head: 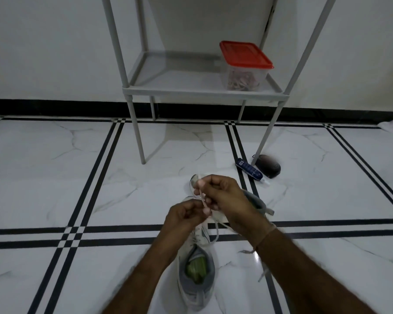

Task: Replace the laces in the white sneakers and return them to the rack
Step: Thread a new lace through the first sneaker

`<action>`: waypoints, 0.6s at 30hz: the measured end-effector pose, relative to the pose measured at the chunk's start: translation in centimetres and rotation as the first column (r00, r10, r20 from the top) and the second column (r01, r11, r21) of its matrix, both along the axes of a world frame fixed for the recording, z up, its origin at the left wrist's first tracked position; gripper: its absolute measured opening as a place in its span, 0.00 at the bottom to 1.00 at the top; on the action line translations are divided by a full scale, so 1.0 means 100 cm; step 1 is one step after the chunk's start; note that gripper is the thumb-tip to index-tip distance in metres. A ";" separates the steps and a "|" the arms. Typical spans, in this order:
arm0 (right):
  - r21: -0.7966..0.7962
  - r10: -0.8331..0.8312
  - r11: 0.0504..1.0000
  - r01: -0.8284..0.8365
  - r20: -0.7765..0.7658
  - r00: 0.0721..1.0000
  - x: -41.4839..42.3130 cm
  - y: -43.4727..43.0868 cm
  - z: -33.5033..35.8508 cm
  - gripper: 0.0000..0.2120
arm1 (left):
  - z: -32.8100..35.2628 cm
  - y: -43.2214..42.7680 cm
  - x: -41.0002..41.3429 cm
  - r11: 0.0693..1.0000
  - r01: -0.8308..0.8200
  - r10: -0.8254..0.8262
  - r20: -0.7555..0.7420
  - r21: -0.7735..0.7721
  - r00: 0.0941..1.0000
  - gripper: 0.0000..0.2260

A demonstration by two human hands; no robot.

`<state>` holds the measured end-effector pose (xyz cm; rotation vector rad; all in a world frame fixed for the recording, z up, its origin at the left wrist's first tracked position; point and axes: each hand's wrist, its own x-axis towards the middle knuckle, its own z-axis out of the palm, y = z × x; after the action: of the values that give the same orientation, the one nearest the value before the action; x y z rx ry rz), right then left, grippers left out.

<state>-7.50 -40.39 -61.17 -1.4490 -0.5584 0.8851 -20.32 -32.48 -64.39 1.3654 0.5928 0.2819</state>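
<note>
The fingers (211, 203) of both hands are curled and pinched on a white lace (200, 191), which is held up above the floor (100, 173). The left hand (185, 215) is set lower and nearer, the right hand (224, 196) higher and just beyond it, and the two are almost touching. From the pinch, a loop of the lace is seen to drop toward the white sneaker (196, 291), which lies on the tiles under the left forearm with its heel toward the camera (a green insole is visible inside the grey collar). A second sneaker (256, 201) is largely hidden behind the right hand. Further back, the grey rack (202, 92) is stood against the wall, well apart from both shoes. A clear container with a red lid (245, 62) is placed on the right of its shelf. A blue tube (249, 169) and a dark oval object (268, 165) are laid by the rack's front right leg.
</note>
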 end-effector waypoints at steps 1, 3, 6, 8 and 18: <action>0.015 -0.004 1.000 0.004 0.002 1.000 0.002 0.001 0.006 0.11 | 0.004 0.003 0.002 0.998 -0.046 0.046 0.014 0.037 0.999 0.05; -0.005 -0.048 0.999 0.049 0.088 0.995 0.006 -0.002 0.009 0.12 | 0.009 0.010 0.006 0.990 -0.108 0.104 0.053 0.086 0.993 0.07; -0.142 0.045 0.990 -0.013 0.223 0.974 -0.001 -0.013 -0.009 0.14 | 0.018 0.018 0.014 0.973 -0.233 0.232 0.100 -0.010 0.967 0.07; -0.233 0.172 0.964 -0.126 0.191 0.966 -0.015 -0.019 -0.030 0.12 | 0.021 0.025 0.019 0.954 -0.299 0.300 0.081 -0.031 0.950 0.07; -0.152 -0.033 0.987 0.056 0.149 0.988 -0.007 -0.015 -0.060 0.05 | -0.063 0.004 -0.015 0.997 0.066 -0.059 -0.143 0.039 0.988 0.05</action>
<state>-8.20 -41.85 -67.16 -1.6722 -0.5727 0.8058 -21.81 -32.10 -70.74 1.4518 0.6637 0.1483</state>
